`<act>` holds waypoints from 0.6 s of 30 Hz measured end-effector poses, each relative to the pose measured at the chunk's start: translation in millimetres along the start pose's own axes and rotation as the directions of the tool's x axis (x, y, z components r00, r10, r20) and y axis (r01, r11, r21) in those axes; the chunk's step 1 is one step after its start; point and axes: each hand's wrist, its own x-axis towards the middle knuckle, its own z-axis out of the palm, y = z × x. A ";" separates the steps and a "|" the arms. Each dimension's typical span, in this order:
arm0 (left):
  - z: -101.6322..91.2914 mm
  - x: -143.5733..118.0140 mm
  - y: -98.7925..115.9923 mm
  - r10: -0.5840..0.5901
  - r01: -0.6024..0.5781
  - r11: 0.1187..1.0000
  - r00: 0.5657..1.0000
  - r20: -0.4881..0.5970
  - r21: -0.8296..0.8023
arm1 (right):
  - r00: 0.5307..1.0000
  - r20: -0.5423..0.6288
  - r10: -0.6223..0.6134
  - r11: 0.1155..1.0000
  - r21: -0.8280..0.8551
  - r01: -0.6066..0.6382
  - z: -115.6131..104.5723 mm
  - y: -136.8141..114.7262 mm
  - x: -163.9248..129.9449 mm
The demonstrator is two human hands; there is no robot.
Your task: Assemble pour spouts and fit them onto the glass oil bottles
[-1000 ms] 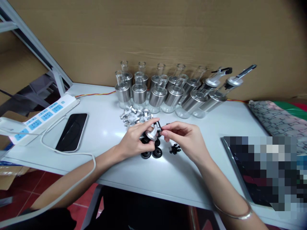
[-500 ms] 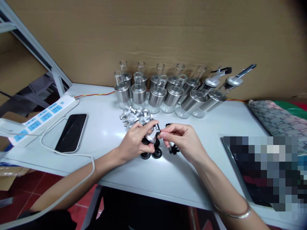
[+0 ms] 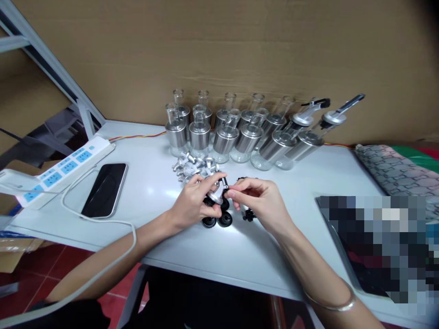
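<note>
Fingers of my left hand [image 3: 192,201] wrap round a silver pourer spout [image 3: 216,195] with a black flip lid [image 3: 224,183] at its tip. My right hand [image 3: 262,201] pinches at the lid end with thumb and forefinger; whether a small part sits between those fingertips is hidden. Below the spout lie several round black stoppers [image 3: 225,219]. Partly under my right hand is a cluster of small black parts [image 3: 249,214]. Behind my left hand rests a heap of silver spout pieces [image 3: 194,167].
Several glass bottles with steel sleeves [image 3: 225,139] stand along the back; two at the right carry pourers [image 3: 334,118]. At the left are a phone [image 3: 104,189], a power strip [image 3: 65,171] and a white cable [image 3: 116,222] crossing my left forearm. A dark, blurred-out object [image 3: 363,246] lies right.
Both hands stay nearly in place around the spout. The view has shifted slightly, and my right hand's fingers have moved a little at the lid.
</note>
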 end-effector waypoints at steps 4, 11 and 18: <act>2.3 -1.1 -2.8 -0.013 0.013 0.999 1.000 -0.005 0.029 | 0.995 -0.018 -0.098 0.991 -0.096 0.096 2.3 3.4 -3.6; -1.7 2.2 -3.5 -0.009 0.010 0.999 1.000 -0.026 0.043 | 0.991 0.090 -0.102 0.993 -0.053 0.107 -7.6 0.0 -1.3; -4.4 4.8 5.5 0.058 -0.058 0.998 0.998 0.001 -0.013 | 0.976 0.209 -0.057 0.998 0.005 0.058 -9.2 8.0 4.4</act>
